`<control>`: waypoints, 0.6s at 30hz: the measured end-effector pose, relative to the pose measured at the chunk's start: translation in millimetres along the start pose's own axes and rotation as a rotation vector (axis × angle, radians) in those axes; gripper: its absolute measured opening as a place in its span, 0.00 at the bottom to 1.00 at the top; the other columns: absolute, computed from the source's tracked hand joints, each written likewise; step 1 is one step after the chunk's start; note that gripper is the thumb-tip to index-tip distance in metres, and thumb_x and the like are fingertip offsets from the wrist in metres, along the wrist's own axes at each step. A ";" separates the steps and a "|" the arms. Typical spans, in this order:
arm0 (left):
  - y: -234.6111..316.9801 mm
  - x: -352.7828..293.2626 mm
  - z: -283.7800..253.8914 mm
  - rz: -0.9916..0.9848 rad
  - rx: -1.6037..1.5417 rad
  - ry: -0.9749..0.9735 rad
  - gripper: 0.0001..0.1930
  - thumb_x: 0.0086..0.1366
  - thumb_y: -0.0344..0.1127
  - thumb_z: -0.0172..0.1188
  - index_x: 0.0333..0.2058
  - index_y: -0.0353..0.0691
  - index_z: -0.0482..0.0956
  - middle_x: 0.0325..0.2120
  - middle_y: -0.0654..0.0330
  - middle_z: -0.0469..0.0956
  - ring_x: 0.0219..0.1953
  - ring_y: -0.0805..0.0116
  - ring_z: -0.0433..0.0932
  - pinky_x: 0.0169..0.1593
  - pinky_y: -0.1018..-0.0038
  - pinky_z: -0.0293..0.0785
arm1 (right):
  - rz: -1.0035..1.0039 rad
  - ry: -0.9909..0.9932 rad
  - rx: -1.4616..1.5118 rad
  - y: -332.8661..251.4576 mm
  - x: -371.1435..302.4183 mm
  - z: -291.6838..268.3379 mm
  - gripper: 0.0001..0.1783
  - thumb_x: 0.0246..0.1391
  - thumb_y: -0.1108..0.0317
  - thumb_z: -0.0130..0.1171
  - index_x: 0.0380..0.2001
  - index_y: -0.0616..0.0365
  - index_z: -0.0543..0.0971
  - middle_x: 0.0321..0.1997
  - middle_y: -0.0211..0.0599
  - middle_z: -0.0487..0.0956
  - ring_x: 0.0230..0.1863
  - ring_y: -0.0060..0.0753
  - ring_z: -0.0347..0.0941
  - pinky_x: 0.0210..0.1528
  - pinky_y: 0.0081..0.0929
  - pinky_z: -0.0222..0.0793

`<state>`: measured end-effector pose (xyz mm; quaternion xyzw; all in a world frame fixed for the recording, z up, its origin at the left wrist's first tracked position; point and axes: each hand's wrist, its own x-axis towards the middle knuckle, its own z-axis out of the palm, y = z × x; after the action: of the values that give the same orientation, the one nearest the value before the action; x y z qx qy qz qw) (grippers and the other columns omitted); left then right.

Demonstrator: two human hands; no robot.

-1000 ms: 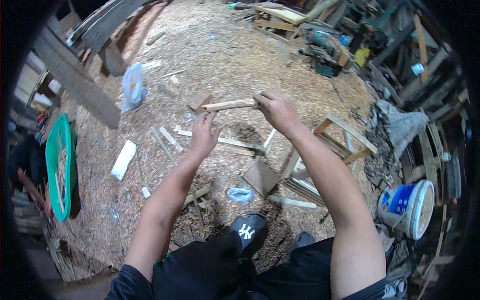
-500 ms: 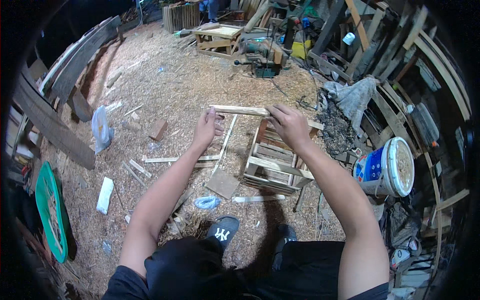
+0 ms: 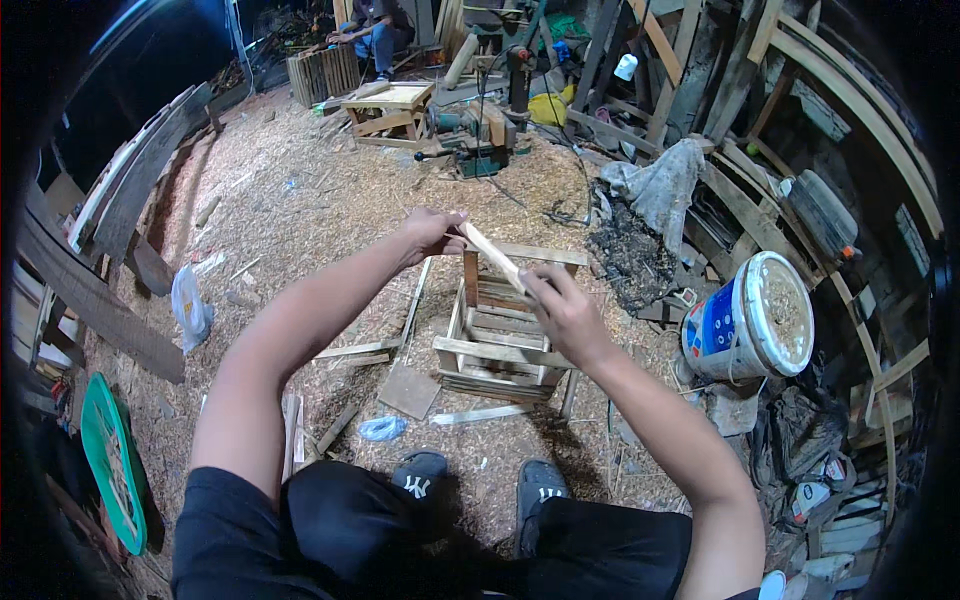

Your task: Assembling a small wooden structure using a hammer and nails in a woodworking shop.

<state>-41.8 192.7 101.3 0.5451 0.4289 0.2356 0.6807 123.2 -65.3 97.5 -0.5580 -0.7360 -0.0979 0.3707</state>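
A short, pale wooden strip [image 3: 492, 255] is held at its two ends, slanting down toward the right. My left hand [image 3: 436, 232] pinches its far end, while my right hand [image 3: 562, 312] grips the near end with the thumb and fingers closed on it. Just below and behind the strip stands a slatted wooden crate [image 3: 503, 350] on the ground. Part of the crate's right side is hidden by my right hand.
Wood shavings cover the ground. A square board [image 3: 409, 391], a blue plastic bag [image 3: 383, 428] and loose strips lie near my feet. At right stands a white-and-blue bucket [image 3: 735, 325]; at left, a green basin [image 3: 110, 455]. A person [image 3: 378, 35] sits at the back beyond a machine [image 3: 478, 140].
The strip has turned from nearly level to slanting, its right end now lower and nearer. My right hand has come down and left. The view has shifted, showing more of the person behind.
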 end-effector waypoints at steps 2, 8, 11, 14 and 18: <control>2.1 8.3 7.1 -0.033 0.145 -0.055 0.15 0.69 0.41 0.63 0.39 0.31 0.81 0.31 0.54 0.83 0.25 0.69 0.83 0.28 0.77 0.84 | -0.034 -0.005 0.003 2.1 -8.1 0.7 0.20 0.55 0.75 0.64 0.53 0.57 0.78 0.48 0.42 0.78 0.36 0.44 0.82 0.35 0.37 0.83; -0.6 48.0 30.2 0.082 0.594 -0.068 0.13 0.62 0.43 0.67 0.39 0.41 0.89 0.32 0.59 0.84 0.29 0.69 0.75 0.31 0.68 0.72 | -0.111 -0.109 -0.013 -3.4 -20.3 10.5 0.24 0.47 0.78 0.61 0.51 0.60 0.79 0.56 0.45 0.77 0.48 0.46 0.82 0.48 0.38 0.82; -9.7 63.3 47.1 0.183 0.614 -0.075 0.13 0.62 0.43 0.67 0.39 0.42 0.89 0.32 0.60 0.84 0.28 0.69 0.74 0.33 0.69 0.72 | -0.137 -0.111 -0.038 0.0 -22.9 25.5 0.25 0.46 0.74 0.68 0.51 0.55 0.79 0.57 0.42 0.77 0.51 0.48 0.80 0.51 0.40 0.80; -13.4 58.8 67.2 0.191 0.614 -0.145 0.13 0.62 0.42 0.67 0.38 0.38 0.88 0.31 0.60 0.83 0.31 0.69 0.77 0.38 0.71 0.73 | -0.132 -0.194 -0.020 4.7 -34.5 35.9 0.27 0.45 0.72 0.69 0.52 0.55 0.78 0.60 0.43 0.75 0.55 0.48 0.77 0.55 0.40 0.78; -22.3 69.3 66.5 0.332 0.707 -0.164 0.12 0.63 0.39 0.67 0.32 0.35 0.88 0.24 0.62 0.82 0.28 0.74 0.77 0.35 0.72 0.72 | -0.088 -0.278 0.020 2.4 -46.8 44.6 0.24 0.49 0.71 0.66 0.51 0.56 0.78 0.61 0.43 0.74 0.56 0.47 0.75 0.55 0.39 0.77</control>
<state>46.9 204.9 60.1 0.8248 0.3339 0.1360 0.4356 110.6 -74.6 34.8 -0.5297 -0.8048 -0.0285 0.2662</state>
